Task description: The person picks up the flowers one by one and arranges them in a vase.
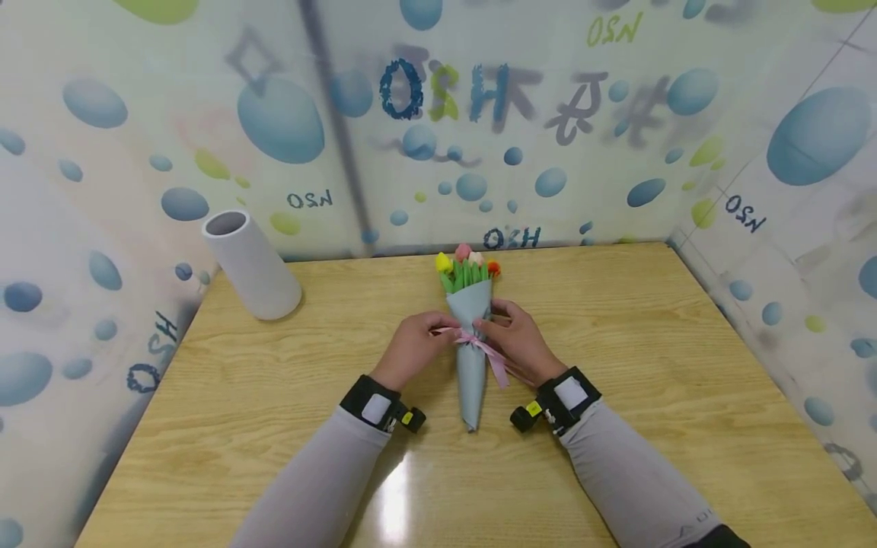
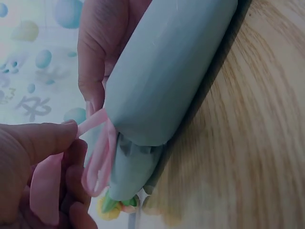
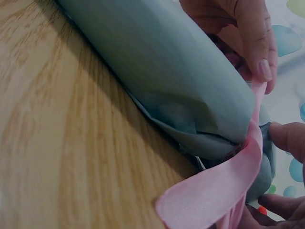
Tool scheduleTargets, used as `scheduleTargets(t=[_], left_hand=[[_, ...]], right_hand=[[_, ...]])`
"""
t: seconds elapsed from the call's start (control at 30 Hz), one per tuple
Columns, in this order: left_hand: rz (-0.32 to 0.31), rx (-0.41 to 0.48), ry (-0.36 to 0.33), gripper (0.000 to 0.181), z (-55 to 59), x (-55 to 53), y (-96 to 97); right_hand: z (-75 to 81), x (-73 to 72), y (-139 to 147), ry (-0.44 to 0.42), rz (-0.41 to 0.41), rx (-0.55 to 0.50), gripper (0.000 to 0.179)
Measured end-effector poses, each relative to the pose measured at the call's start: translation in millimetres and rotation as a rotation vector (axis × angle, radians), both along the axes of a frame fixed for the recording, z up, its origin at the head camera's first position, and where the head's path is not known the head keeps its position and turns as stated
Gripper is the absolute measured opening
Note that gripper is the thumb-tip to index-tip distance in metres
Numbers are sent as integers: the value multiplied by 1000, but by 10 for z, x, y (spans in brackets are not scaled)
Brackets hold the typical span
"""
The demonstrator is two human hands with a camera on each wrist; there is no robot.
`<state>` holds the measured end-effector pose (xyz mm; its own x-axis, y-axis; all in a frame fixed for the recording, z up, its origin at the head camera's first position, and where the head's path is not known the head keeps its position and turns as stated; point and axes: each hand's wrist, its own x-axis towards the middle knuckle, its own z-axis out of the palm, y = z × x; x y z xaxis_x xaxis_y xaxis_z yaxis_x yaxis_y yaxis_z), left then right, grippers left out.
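A small tulip bouquet [image 1: 471,388] in pale blue-grey wrapping lies on the wooden table, its yellow, pink and red-orange heads [image 1: 463,253] pointing to the far edge. A pink ribbon [image 1: 495,361] is tied round its narrowed middle, with a loop [image 2: 100,162] on the left side and a broad tail [image 3: 209,195] on the right. My left hand [image 1: 418,344] pinches a strand of the ribbon between thumb and forefinger, left of the knot. From the other side my right hand [image 1: 524,341] holds the wrapping just above the knot, its thumb on top and its fingers along the side.
At the back left of the table [image 1: 617,320] stands a white cylindrical vase [image 1: 253,266]. A patterned curtain [image 1: 438,183] with blue and green spots rises behind the far edge and along both sides. Each wrist carries a strapped camera [image 1: 411,418].
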<state>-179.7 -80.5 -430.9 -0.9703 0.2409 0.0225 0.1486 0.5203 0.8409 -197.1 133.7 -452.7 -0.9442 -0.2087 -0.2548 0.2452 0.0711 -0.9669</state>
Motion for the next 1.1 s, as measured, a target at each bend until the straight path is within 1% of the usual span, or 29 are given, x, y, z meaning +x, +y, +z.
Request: scheduleTargets(t=[0.17,0.3,0.37,0.47,0.53,0.7,0.77,0.87,1.0,1.1], left_hand=[[-20,-31,35,16,43,61,1],[-22,-23,38,14,13,108,-6],[-21,-4,23,14,-13,136,-6],[-25,13,11,16,-41,183,-2],[-22,21,3,17,-54,214,-4],[-10,26,0,16,-98,269,-39],[-10,22,3,16,-118,286,-61],[-7,12,-3,17,-149,309,-96],[8,9,-18,14,-179,349,-138],[17,20,-27,12,-196,384,-158]], right_hand=[[3,-7,-15,7,6,-27,68],[8,-14,9,11,15,-9,69],[18,-18,42,28,10,47,69],[50,-15,113,79,-8,160,69],[71,-3,167,123,-26,232,68],[118,71,272,245,-41,356,60],[140,119,295,287,-28,383,52],[156,209,312,323,31,411,40],[153,317,298,328,140,436,27],[165,369,257,322,181,448,20]])
